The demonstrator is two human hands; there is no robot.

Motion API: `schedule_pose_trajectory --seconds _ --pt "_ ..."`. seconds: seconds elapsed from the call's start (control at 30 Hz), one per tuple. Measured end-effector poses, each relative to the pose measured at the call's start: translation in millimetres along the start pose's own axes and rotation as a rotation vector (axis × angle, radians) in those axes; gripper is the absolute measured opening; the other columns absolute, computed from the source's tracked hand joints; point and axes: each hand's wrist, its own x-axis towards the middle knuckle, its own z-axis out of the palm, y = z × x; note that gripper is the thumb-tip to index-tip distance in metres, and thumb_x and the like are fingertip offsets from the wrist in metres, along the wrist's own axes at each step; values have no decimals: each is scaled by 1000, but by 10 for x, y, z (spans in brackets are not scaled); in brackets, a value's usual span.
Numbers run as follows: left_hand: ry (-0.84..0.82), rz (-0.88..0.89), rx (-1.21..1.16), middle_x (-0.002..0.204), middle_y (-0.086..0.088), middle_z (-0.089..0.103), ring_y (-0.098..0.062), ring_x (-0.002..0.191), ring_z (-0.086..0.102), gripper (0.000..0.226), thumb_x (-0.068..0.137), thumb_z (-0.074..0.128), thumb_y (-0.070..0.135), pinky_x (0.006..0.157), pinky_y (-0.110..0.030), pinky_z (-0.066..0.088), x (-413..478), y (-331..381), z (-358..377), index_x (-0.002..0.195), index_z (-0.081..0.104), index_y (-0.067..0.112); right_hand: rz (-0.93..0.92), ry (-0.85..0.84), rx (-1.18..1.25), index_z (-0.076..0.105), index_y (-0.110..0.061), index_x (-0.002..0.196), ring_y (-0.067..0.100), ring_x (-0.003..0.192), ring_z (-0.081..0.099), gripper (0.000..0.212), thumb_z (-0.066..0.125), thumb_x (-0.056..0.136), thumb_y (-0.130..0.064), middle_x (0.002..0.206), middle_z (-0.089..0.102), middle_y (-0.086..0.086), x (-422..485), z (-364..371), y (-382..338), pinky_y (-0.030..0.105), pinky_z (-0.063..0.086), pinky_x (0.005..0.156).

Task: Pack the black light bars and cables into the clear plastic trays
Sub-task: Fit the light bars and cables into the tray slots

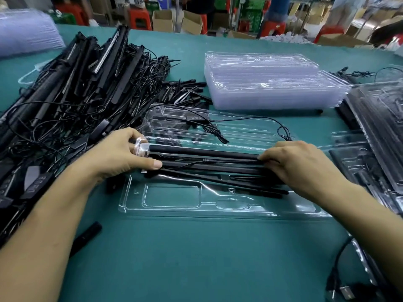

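Left grip [122, 155] pinching light bars [202, 151] at left ends | right grip [305, 168] seemingly clamped on right ends | clear tray [174, 211] beneath

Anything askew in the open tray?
Yes: the lowest light bar lies slanted across the clear tray, not parallel with the upper bars, so it looks unseated. A stray bar also lies on the table by the left forearm.

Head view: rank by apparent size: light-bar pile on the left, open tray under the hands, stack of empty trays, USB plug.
1. pile of light bars
2-3. open tray looks bigger than stack of empty trays, but it's nearer; unsure
4. USB plug
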Motion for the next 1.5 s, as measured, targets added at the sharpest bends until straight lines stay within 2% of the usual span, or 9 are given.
schedule_pose_trajectory --seconds 0.17,0.37,0.5,0.6,0.7,0.83,1.17,1.33,1.5 --pt "5 -17 18 68 0 71 -9 61 62 112 11 93 62 61 -26 45 1 4 -40 109 55 22 -93 -70 71 74 -26 107 26 93 63 19 61 94 -23 98 67 -2 16 -15 66 38 51 80" --pt "-7 -25 -2 69 0 71 -7 61 64 116 9 94 59 56 -20 47 20 -7 -51 112 52 27 -74 -120 135 78 -22 101 24 89 66 19 72 86 -13 92 71 -1 -19 -71 286 29 48 81" --pt "-4 -21 -37 68 2 71 -7 63 67 113 27 99 41 52 -17 50 42 -40 -39 124 43 32 -111 -77 65 76 -25 103 28 89 66 21 70 86 -14 93 70 -2 -55 -42 263 33 49 74" --pt "4 23 -7 73 -3 71 -8 69 66 118 29 100 41 62 -25 47 31 -42 -29 127 35 48 -94 -143 -37 69 -38 115 21 100 62 32 60 91 -19 105 66 -10 -32 -79 248 35 51 77" --pt "-30 79 49 92 -9 64 -4 70 58 98 39 97 43 67 -25 45 -7 9 18 121 45 59 -73 -183 -88 64 -40 120 18 105 60 29 52 96 -30 110 64 -12 -46 -149 212 36 52 82" --pt "-14 109 110 88 -3 62 5 65 54 80 41 90 39 65 -19 40 -39 41 91 113 56 49 -119 -10 27 72 -32 101 19 90 62 26 53 90 -45 93 64 -8 -155 -151 71 37 52 72" --pt "16 196 219 76 8 51 9 53 53 84 42 88 45 49 -8 36 -25 46 93 119 56 42 -167 -90 133 76 -29 101 20 87 65 15 71 87 -24 92 67 -11 -49 -54 100 38 53 74" --pt "25 194 232 82 6 55 -5 65 50 86 38 88 50 62 -23 41 -8 33 96 117 55 46 -104 -70 117 76 -30 102 20 92 63 15 69 88 -28 95 68 -10 -33 3 94 32 49 75" --pt "27 195 221 79 10 52 9 59 52 83 39 88 50 59 -20 37 0 21 96 115 55 47 -51 -28 41 73 -34 107 24 94 63 18 63 92 -29 98 67 -10 -114 41 18 32 47 71"
